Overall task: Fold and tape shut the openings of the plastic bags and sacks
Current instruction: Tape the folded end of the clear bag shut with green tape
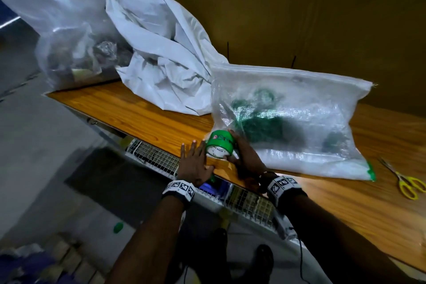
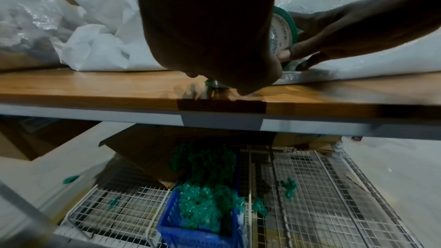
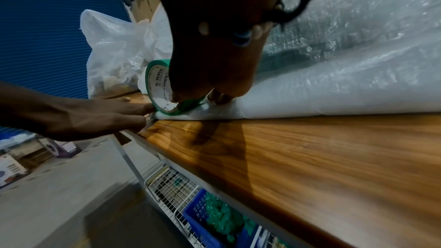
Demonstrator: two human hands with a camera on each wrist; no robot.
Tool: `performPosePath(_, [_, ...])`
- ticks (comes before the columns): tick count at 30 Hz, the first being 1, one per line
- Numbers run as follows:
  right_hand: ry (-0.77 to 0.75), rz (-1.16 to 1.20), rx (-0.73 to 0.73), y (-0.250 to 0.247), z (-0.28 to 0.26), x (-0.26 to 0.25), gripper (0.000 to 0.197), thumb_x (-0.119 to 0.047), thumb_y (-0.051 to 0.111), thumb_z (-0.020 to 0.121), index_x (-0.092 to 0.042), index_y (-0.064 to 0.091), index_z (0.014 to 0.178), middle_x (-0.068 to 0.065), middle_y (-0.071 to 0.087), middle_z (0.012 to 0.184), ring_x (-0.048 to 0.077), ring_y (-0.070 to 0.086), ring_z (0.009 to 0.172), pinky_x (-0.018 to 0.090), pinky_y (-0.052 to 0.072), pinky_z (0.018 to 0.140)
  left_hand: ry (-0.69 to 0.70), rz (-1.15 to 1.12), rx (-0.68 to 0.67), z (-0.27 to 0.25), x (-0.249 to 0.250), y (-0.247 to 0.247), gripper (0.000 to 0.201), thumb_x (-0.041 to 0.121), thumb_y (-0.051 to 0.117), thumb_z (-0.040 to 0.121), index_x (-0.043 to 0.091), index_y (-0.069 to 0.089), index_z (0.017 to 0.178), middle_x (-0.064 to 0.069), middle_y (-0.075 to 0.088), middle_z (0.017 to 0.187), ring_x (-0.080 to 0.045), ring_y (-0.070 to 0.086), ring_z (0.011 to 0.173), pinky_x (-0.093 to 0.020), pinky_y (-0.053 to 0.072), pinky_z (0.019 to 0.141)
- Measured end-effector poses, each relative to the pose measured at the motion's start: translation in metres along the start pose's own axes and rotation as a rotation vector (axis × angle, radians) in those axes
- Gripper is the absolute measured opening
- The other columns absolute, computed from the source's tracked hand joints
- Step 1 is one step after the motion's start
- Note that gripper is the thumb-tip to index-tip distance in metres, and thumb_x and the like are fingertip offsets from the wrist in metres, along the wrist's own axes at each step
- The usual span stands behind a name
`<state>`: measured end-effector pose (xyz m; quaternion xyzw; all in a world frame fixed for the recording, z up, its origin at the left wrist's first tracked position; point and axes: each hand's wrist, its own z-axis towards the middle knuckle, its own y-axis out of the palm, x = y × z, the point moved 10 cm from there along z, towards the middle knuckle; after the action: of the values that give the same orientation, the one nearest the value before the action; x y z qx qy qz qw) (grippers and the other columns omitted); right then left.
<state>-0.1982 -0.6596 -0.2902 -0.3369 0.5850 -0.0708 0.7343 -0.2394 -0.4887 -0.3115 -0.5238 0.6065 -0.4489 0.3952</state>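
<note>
Green tape roll (image 1: 220, 147) upright on the near left corner of the woven sack (image 1: 290, 122), at the wooden table's (image 1: 138, 120) front edge. Right hand (image 1: 247, 157) curled round the roll, thumb in its core. Left hand (image 1: 193, 162) just left of the roll, fingers straight and spread, pressing flat on the tabletop.

We see three bags along the brown wooden tabletop (image 1: 143, 113): clear plastic bag (image 1: 66, 37) at 10 o'clock, white plastic sack (image 1: 161, 57) at 11, translucent woven sack (image 1: 288, 122) at 1. Green tape roll (image 1: 220, 147) sits on the woven sack's near-left corner, between left hand (image 1: 194, 163) and right hand (image 1: 247, 159). Yellow-handled scissors (image 1: 408, 183) at 3 o'clock. White wire rack (image 2: 310, 186) under the table holds a blue plastic crate (image 2: 200, 220).
</note>
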Motion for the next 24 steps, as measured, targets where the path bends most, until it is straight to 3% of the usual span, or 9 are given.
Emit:
performPosePath(5, [-0.03, -0.087, -0.037, 0.004, 0.001, -0.001, 0.091, -0.046, 0.067, 0.1, -0.029, 0.01, 0.168, 0.014, 0.033, 0.167, 0.035, 0.048, 0.141, 0.051, 0.047, 0.111, 0.032, 0.01, -0.019, 0.004, -0.007, 0.004, 0.089, 0.065, 0.03, 0.101, 0.018, -0.009, 0.166, 0.001, -0.018, 0.168, -0.031, -0.009, 0.16, -0.062, -0.014, 0.124])
performPosePath(8, [-0.05, -0.193, -0.092, -0.012, -0.008, 0.003, 0.092, -0.052, 0.059, 0.101, -0.023, 0.005, 0.169, 0.024, 0.043, 0.156, 0.042, 0.058, 0.124, 0.046, 0.051, 0.099, 0.048, 0.009, -0.006, 0.004, -0.009, 0.005, 0.088, 0.064, 0.031, 0.101, 0.021, -0.009, 0.167, 0.003, -0.021, 0.166, -0.032, -0.008, 0.161, -0.061, -0.013, 0.125])
performPosePath(12, [-0.068, -0.299, -0.138, -0.024, -0.017, 0.006, 0.097, -0.06, 0.059, 0.098, -0.03, -0.001, 0.168, 0.02, 0.047, 0.146, 0.041, 0.062, 0.111, 0.045, 0.053, 0.088, 0.063, 0.011, -0.011, 0.005, -0.009, 0.01, 0.089, 0.066, 0.023, 0.097, 0.021, -0.008, 0.167, 0.0, -0.014, 0.172, -0.032, -0.006, 0.161, -0.061, -0.012, 0.125])
performPosePath(14, [-0.066, -0.225, -0.127, -0.023, -0.015, 0.006, 0.098, -0.064, 0.06, 0.094, -0.034, 0.003, 0.168, 0.018, 0.045, 0.148, 0.039, 0.061, 0.118, 0.047, 0.055, 0.095, 0.054, 0.015, 0.006, 0.006, -0.009, 0.008, 0.091, 0.066, 0.02, 0.094, 0.018, -0.006, 0.167, -0.003, -0.012, 0.173, -0.03, -0.008, 0.161, -0.06, -0.014, 0.125])
performPosePath(17, [-0.051, -0.064, -0.083, -0.025, -0.018, 0.009, 0.102, -0.056, 0.073, 0.089, -0.036, 0.01, 0.168, 0.011, 0.042, 0.159, 0.028, 0.054, 0.136, 0.043, 0.049, 0.111, 0.1, -0.052, 0.084, 0.003, 0.003, -0.002, 0.091, 0.058, 0.032, 0.094, 0.012, 0.003, 0.167, -0.008, -0.006, 0.173, -0.028, -0.006, 0.161, -0.054, -0.014, 0.125])
performPosePath(19, [-0.042, 0.015, -0.044, -0.025, -0.022, 0.007, 0.101, -0.041, 0.08, 0.09, -0.028, 0.017, 0.168, 0.007, 0.043, 0.162, 0.014, 0.05, 0.142, 0.034, 0.044, 0.116, 0.174, -0.097, 0.112, 0.001, 0.016, -0.007, 0.092, 0.051, 0.038, 0.091, 0.009, 0.005, 0.167, -0.011, -0.001, 0.174, -0.028, -0.001, 0.162, -0.05, -0.009, 0.127])
performPosePath(21, [-0.028, 0.067, 0.004, -0.025, -0.022, 0.005, 0.096, -0.028, 0.082, 0.092, -0.021, 0.023, 0.167, 0.002, 0.044, 0.161, -0.008, 0.046, 0.139, 0.019, 0.04, 0.114, 0.221, -0.11, 0.081, 0.002, 0.023, -0.003, 0.093, 0.049, 0.04, 0.092, 0.008, 0.003, 0.167, -0.012, 0.002, 0.174, -0.027, 0.002, 0.161, -0.051, -0.004, 0.129])
performPosePath(22, [-0.019, 0.079, 0.02, -0.023, -0.022, 0.005, 0.093, -0.026, 0.081, 0.093, -0.021, 0.024, 0.166, 0.001, 0.044, 0.16, -0.012, 0.046, 0.138, 0.016, 0.04, 0.113, 0.222, -0.11, 0.06, 0.003, 0.023, 0.0, 0.092, 0.049, 0.041, 0.094, 0.009, 0.001, 0.166, -0.011, 0.002, 0.175, -0.026, 0.003, 0.161, -0.054, -0.002, 0.129])
performPosePath(24, [-0.026, 0.038, 0.006, -0.02, -0.02, 0.004, 0.09, -0.036, 0.078, 0.096, -0.027, 0.023, 0.166, 0.006, 0.045, 0.16, 0.006, 0.051, 0.14, 0.032, 0.046, 0.114, 0.208, -0.103, 0.051, 0.006, 0.021, 0.005, 0.092, 0.051, 0.044, 0.096, 0.01, 0.0, 0.166, -0.009, 0.002, 0.175, -0.025, 0.004, 0.161, -0.058, 0.002, 0.128])
